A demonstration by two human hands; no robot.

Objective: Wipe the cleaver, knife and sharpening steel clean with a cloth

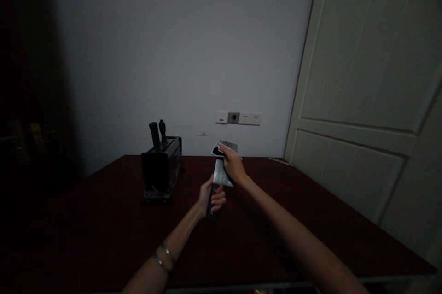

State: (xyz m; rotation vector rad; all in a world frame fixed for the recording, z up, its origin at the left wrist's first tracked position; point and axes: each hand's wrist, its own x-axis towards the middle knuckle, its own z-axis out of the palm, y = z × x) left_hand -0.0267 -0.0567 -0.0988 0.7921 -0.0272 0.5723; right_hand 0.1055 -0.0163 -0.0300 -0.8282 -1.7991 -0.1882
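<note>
Cleaver [221, 174] was held above the tabletop [193, 172], left hand [206, 195] clamped round its handle [211, 204], right hand [234, 165] gripping a pale item [229, 146] at the blade's far end; any writing was too dim to read.

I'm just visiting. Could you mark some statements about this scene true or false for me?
1. The left hand grips a black-handled, broad silver metal knife. True.
2. The jewellery is on the right forearm. False: two narrow silver-coloured bands circle the left forearm.
3. The right hand holds a pale, thin, flat item near the blade's far end. True.
4. No handles stick up anywhere. False: two black rounded handles rise from a boxy black holder.
5. White rectangular wall sockets sit above the dark red tabletop. True.
</note>
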